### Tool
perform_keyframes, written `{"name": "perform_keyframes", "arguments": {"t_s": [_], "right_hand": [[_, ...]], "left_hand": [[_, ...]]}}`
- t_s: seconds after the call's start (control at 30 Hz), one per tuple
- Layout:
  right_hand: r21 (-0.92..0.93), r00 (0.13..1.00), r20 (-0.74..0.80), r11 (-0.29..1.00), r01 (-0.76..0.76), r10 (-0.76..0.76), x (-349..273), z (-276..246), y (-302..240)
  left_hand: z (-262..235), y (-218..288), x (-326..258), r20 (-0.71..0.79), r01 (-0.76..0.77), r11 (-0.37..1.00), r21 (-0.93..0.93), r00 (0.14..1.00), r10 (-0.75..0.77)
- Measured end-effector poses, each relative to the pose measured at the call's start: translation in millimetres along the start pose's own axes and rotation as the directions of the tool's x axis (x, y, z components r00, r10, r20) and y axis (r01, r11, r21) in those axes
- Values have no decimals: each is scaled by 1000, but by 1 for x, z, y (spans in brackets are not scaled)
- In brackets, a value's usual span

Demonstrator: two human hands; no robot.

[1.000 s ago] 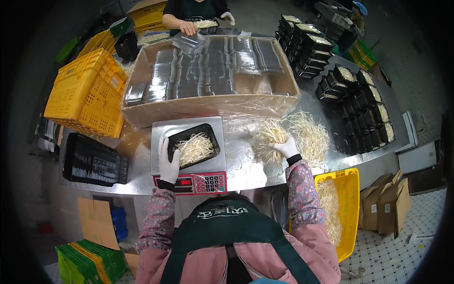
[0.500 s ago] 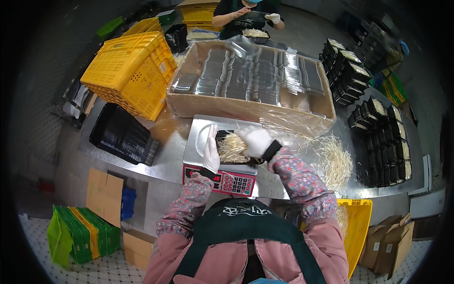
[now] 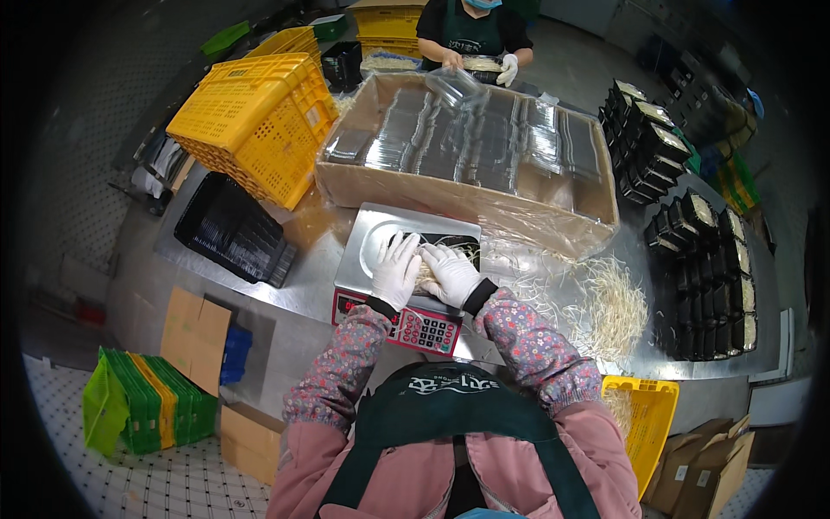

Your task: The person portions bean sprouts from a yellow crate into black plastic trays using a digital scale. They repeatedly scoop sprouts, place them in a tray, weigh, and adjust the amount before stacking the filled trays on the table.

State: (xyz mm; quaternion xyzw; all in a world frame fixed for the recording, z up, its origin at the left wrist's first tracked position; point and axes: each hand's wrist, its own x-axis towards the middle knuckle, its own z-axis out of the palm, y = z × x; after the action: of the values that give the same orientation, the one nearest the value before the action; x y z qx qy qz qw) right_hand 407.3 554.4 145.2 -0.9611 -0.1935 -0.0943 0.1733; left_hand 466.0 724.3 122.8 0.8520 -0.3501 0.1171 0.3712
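Note:
On the metal plate of a scale [image 3: 354, 253] sits a black tray [image 3: 471, 240] filled with pale bean sprouts [image 3: 424, 276]. Both hands wear white gloves. My left hand [image 3: 397, 272] lies over the tray's left side, fingers stretched out across the sprouts. From the right, my right hand [image 3: 450, 274] rests on the sprouts with its fingers extended, close beside the left one. The gloves cover much of the tray. In front of the plate is the scale's red keypad panel [image 3: 424, 331]. A loose heap of sprouts [image 3: 612, 303] lies to the right on the metal table [image 3: 536, 324].
Beyond the scale stands a large carton [image 3: 415, 190] of clear plastic lids. Nested black trays [image 3: 229, 229] and a yellow crate [image 3: 251, 121] are at left. Filled trays [image 3: 713, 285] stack up at right. A co-worker [image 3: 474, 39] handles a tray across the table.
My right hand has come down and left onto the sprouts, next to my left hand, which has moved from the tray's side onto them. The co-worker's hands have lowered to a tray.

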Motion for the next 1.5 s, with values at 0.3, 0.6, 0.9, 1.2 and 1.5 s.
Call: {"name": "perform_keyframes", "arguments": {"t_s": [0.3, 0.6, 0.9, 1.2, 1.5], "right_hand": [[460, 986, 143, 876, -146, 89, -8, -55, 40], [503, 898, -23, 781, -369, 439, -78, -100, 88], [112, 943, 151, 943, -313, 295, -34, -60, 40], [-57, 966, -47, 965, -256, 253, -18, -8, 5], [223, 923, 117, 896, -385, 367, 10, -21, 14]], "left_hand": [[-19, 10, 7, -26, -13, 982, -191, 1000, 8], [-82, -75, 9, 17, 472, 861, -191, 878, -478], [-3, 39, 17, 339, -288, 930, 230, 919, 201], [3, 40, 27, 431, -138, 954, 267, 902, 9], [6, 29, 29, 394, -98, 971, 219, 919, 4]]}}
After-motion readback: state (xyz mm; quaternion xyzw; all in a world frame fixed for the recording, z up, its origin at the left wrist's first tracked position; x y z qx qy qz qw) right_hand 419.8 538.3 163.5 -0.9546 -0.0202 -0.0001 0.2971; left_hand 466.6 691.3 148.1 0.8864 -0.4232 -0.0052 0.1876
